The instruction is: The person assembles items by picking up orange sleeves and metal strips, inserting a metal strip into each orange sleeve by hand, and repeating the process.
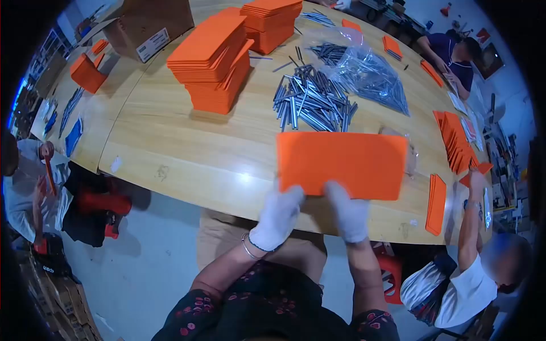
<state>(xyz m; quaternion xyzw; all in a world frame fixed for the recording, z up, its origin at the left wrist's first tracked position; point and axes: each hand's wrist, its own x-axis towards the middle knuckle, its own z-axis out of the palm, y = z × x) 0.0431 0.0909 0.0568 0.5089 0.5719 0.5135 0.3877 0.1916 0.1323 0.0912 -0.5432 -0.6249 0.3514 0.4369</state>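
1. Your left hand [276,219], in a white glove, is just below the centre of the frame, grasping the lower edge of an orange sheet [341,165] near its left end.
2. Your right hand [348,213], also gloved and slightly blurred, grasps the same lower edge, right of your left hand.
3. The sheet is right of centre in the frame, its broad face in view; you cannot tell here whether it is one layer or several.
4. Just above it in the frame, a loose pile of metal rods [315,99] lies on the table [187,145], pointing in many directions.
5. A clear bag [372,77] with more rods lies beside that pile, toward the upper right.
6. Two orange stacks, a near one [207,51] and a far one [270,23], stand left of the rods, at upper centre.
7. A cardboard box [151,25] stands at upper left.
8. At lower right, a co-worker [475,278] reaches up toward a fanned orange row [455,142]; another person [455,59] sits at upper right.
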